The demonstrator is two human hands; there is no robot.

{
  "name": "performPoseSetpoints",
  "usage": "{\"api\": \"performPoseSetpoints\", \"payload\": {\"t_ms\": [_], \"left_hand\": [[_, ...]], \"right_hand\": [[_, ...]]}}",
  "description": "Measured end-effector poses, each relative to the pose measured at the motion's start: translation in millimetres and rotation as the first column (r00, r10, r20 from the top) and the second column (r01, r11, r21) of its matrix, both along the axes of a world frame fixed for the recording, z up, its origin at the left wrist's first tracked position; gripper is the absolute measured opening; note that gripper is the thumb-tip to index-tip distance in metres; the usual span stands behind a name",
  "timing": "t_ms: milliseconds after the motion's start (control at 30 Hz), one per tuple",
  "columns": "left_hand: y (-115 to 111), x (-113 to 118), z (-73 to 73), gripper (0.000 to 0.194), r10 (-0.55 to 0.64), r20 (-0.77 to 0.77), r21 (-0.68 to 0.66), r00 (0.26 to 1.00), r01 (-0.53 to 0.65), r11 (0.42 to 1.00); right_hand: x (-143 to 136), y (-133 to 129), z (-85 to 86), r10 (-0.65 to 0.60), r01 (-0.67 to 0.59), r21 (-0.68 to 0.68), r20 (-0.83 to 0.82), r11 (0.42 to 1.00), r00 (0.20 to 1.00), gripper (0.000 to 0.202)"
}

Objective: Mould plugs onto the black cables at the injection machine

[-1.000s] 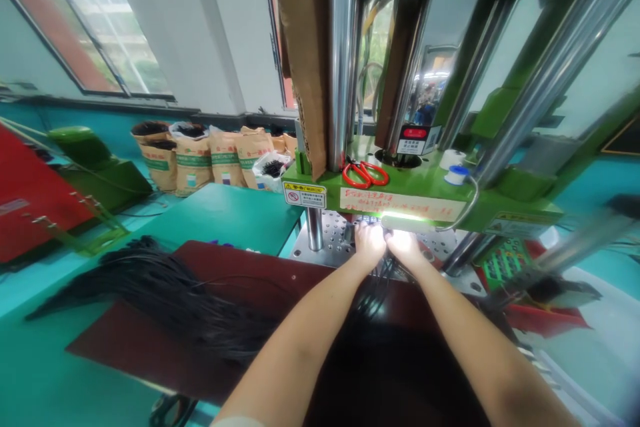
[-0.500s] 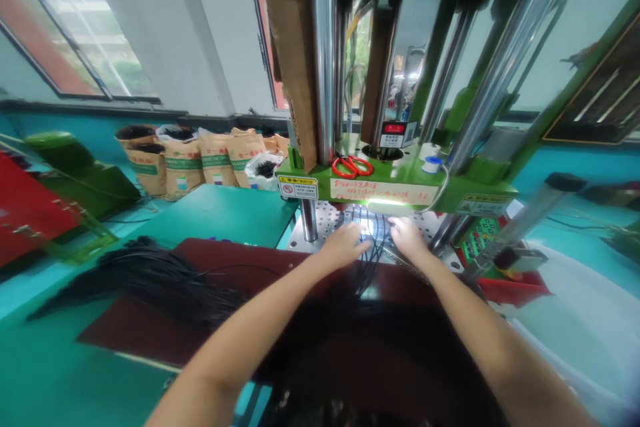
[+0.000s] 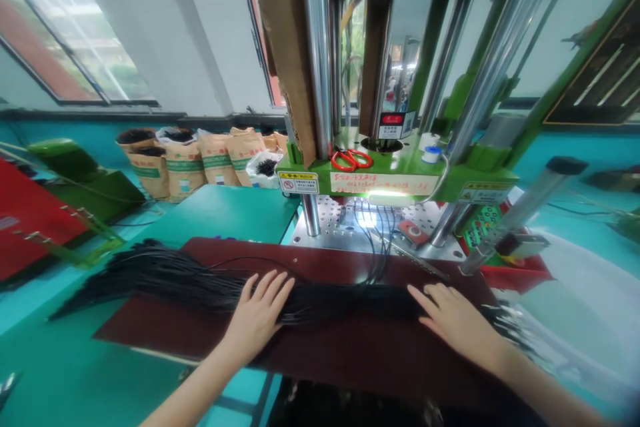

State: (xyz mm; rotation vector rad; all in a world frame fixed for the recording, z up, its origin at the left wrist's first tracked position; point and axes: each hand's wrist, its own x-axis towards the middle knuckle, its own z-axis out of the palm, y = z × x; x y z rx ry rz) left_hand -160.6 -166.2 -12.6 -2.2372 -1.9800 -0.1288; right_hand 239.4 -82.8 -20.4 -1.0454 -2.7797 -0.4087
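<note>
We lay both hands flat, fingers spread, on the black cable bundle (image 3: 210,283), which runs left to right across the dark red mat (image 3: 350,353) in front of the green press (image 3: 395,180). Our left hand (image 3: 257,313) rests on its middle, our right hand (image 3: 453,317) at its right end. Past the press, open brown sacks (image 3: 185,163) hold dark material; we cannot tell what.

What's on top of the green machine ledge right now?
On the green ledge lie red-handled scissors, a small white roll with a blue core and a red-and-white label plate. Steel columns and cardboard hide the ledge's rear part.
</note>
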Motion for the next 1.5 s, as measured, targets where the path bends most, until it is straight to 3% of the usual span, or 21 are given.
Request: {"api": "performPoseSetpoints", "payload": {"t_ms": [167, 267, 367, 433, 500, 600, 700, 800, 967, 1300, 1500], "left_hand": [[13.6, 10.9, 2.6, 0.071, 0.008, 0.044, -0.018, 0.999, -0.007, 1.000], [8.6, 11.7, 12.6, 0.072, -0.016, 0.044, -0.053, 0.999, 0.018, 0.998], [6.5, 20.3, 36.8, 0.093, -0.173, 0.122, -0.128, 0.977, 0.189, 0.974], [19.3, 34.4, 54.0, 0.091, -0.278, 0.244, -0.135, 0.929, 0.317, 0.939], [50.0, 54.5, 64.2, 0.065, -0.267, 0.389, -0.087, 0.882, 0.324, 0.942], [119.2, 89.2, 59.7, 0.037, -0.052, 0.588, -0.050, 0.807, 0.100, 0.994], [181.9, 117.1, 41.5, 0.035, 0.214, 0.622, -0.156, 0.753, -0.148, 0.977], [213.4, 132.2, 26.9, 0.039, 0.281, 0.599, -0.160, 0.750, -0.231, 0.960], [222.3, 137.8, 21.7, 0.036, 0.265, 0.555, -0.119, 0.789, -0.240, 0.963], [227.8, 129.6, 29.4, 0.030, 0.171, 0.411, -0.017, 0.895, -0.180, 0.984], [227.2, 127.4, 29.1, 0.032, 0.151, 0.354, -0.008, 0.923, -0.159, 0.987]], "right_hand": [[13.4, 21.7, -4.7, 0.028, -0.027, 0.062, -0.026, 0.998, 0.999, 0.046], [15.5, 21.8, 0.6, 0.033, -0.033, 0.001, -0.057, 0.999, 0.998, 0.047], [8.1, 25.3, 17.1, 0.009, -0.030, -0.160, -0.134, 0.987, 0.991, 0.047], [-6.2, 38.2, 31.4, -0.072, 0.008, -0.268, -0.229, 0.963, 0.971, 0.043], [-27.8, 62.3, 43.0, -0.244, 0.124, -0.347, -0.326, 0.930, 0.913, 0.040], [-63.6, 109.6, 47.1, -0.532, 0.377, -0.427, -0.339, 0.822, 0.776, 0.041], [-87.6, 147.4, 37.1, -0.622, 0.474, -0.435, -0.313, 0.766, 0.718, 0.041], [-94.9, 163.4, 25.1, -0.649, 0.517, -0.411, -0.312, 0.750, 0.694, 0.039], [-90.9, 167.3, 19.2, -0.649, 0.538, -0.379, -0.301, 0.753, 0.698, 0.039], [-88.8, 167.8, 41.3, -0.587, 0.517, -0.307, -0.213, 0.799, 0.781, 0.034], [-94.0, 166.9, 37.2, -0.590, 0.542, -0.250, -0.197, 0.802, 0.783, 0.032]]}}
